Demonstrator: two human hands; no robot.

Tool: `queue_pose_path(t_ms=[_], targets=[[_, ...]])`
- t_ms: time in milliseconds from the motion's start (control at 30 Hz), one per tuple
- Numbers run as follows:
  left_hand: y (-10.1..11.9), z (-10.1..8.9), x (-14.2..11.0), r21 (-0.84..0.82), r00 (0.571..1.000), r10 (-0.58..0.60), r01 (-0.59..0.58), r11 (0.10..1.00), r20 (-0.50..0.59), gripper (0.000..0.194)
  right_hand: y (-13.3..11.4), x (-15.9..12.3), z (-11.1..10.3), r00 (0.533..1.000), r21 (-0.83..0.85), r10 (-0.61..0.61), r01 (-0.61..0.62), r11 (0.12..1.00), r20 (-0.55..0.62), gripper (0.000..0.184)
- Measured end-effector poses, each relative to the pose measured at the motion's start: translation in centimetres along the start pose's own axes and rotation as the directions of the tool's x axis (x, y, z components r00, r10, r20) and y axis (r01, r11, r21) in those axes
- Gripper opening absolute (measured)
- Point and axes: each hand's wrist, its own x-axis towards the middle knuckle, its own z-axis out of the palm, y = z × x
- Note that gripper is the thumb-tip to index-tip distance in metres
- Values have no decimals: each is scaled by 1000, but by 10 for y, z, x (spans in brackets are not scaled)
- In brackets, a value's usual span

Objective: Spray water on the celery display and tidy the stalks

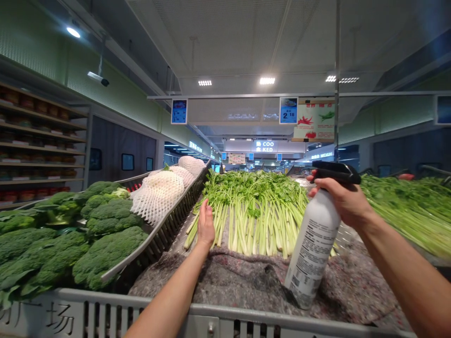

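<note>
My right hand [347, 199] is wrapped round the neck of a white spray bottle [313, 244] with a black trigger head [336, 172]. The bottle tilts, its base low over a grey felt blanket [246, 277]; whether it touches cannot be told. At the left edge of a spread of celery [257, 211] is my left hand [205, 224], fingers stretched out and holding nothing. The celery stalks lie side by side, leaves to the back and pale ends toward me.
Broccoli [109, 253] fills the left section, with foam-netted produce [158, 195] behind it. A black slatted divider [165, 216] separates it from the celery. A grey crate rim [246, 317] runs along the front. At right, a mirror-like panel shows more greens [412, 211].
</note>
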Motion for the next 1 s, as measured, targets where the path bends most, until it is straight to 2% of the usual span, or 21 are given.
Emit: queue_pose_path(t_ms=[167,267,367,467,633,833,1000], targets=[[1,0,1,12,1000,-17,17,1000,19,52,-2,7,-14,992,-73,-43,34,997,-122,21],[1,0,1,25,1000,-10,9,1000,16,54,-1,11,-28,976,-206,-98,57,977,-195,21],[2,0,0,43,1000,5,-6,999,17,54,0,13,-42,954,-317,-116,23,948,-277,22],[3,1,-1,59,999,-3,1,998,33,54,1,13,-51,936,-325,-108,-8,946,-336,25],[2,2,-2,60,999,8,-11,998,46,53,1,9,-58,943,-295,-80,-20,955,-323,26],[4,4,-4,50,998,-10,8,999,54,54,1,6,-56,933,-249,-56,-37,968,-355,25],[3,4,-4,71,998,10,-14,997,54,51,-6,-2,-51,952,-255,-56,-24,967,-301,23]])
